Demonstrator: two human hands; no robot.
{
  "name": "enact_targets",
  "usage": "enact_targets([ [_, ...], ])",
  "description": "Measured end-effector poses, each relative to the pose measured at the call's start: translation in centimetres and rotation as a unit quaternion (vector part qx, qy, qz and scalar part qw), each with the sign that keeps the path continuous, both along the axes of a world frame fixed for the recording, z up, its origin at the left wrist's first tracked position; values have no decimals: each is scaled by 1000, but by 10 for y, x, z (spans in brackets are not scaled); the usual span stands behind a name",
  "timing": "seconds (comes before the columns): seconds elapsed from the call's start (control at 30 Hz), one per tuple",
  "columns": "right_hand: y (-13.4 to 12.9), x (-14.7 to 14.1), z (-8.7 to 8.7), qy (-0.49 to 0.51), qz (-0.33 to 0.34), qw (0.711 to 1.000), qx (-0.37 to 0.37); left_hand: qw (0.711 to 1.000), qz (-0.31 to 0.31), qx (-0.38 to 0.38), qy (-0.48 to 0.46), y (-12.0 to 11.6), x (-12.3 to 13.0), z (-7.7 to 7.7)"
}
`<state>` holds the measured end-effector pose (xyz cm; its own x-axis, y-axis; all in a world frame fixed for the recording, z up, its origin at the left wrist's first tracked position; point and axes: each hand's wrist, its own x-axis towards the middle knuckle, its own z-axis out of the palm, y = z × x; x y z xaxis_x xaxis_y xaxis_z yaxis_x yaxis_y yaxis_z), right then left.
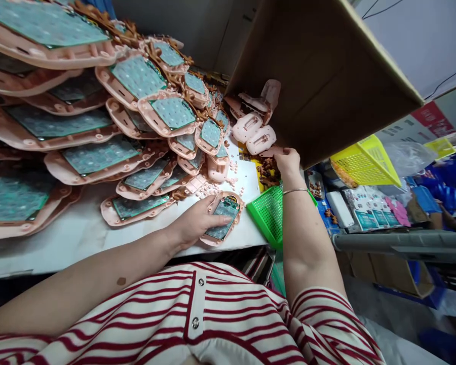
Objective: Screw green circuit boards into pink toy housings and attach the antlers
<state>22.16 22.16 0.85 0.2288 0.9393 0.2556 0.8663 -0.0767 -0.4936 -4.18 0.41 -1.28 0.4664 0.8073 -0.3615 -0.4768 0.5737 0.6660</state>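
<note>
My left hand (197,220) grips a pink plastic shell (236,207) near the table's front edge, its thumb lying over the green circuit board (221,229) inside. Further out, my right hand (288,161) reaches to the mouth of a large cardboard box. Its fingers are closed around the end of a flat pink part (270,151). Just beyond lie two pale pink oval covers (261,140), side by side. Small brown parts (269,172) are heaped on a yellow surface under that hand.
Stacks of pink shells with circuit boards (173,112) fill the left side. The cardboard box (323,76) stands at the back right. A green perforated basket (268,215) is beside my right forearm. Small pink buttons (232,180) lie scattered mid-table. A yellow basket (370,162) is further right.
</note>
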Motion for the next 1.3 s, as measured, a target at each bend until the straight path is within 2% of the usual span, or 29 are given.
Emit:
enact_targets([
  [0.23,-18,5,16,63,79,993,-55,1000,9,11,-3,0,-2,-1],
  [0.37,-39,14,33,28,66,995,-72,1000,4,17,-1,0,-3,-2],
  [0.5,-64,10,45,-23,116,976,-180,1000,3,28,-3,1,-3,-4],
  [0.57,-73,4,47,-33,146,966,-211,1000,2,27,-3,2,-3,-4],
  [0.63,-77,1,47,-29,157,967,-201,1000,3,26,-2,3,-3,-4],
  [0.77,-79,1,47,19,126,985,-114,1000,8,26,-10,5,-2,-4],
  [0.83,-86,2,48,86,121,986,-81,999,15,28,-14,6,-3,-5],
  [0.9,-99,-2,49,219,140,962,-80,999,23,33,-21,7,-3,-5],
  [0.97,-118,-10,50,362,165,913,-88,998,27,42,-31,7,-4,-4],
  [1.0,-128,-16,50,414,173,889,-90,998,29,46,-38,7,-5,-4],
  [1.07,-147,-28,48,462,184,863,-92,997,33,51,-50,7,-6,-2],
  [1.17,-170,-44,42,487,186,848,-97,996,49,51,-62,5,-7,0],
  [1.3,-188,-60,31,448,207,861,-120,992,36,85,-84,0,-9,3],
])
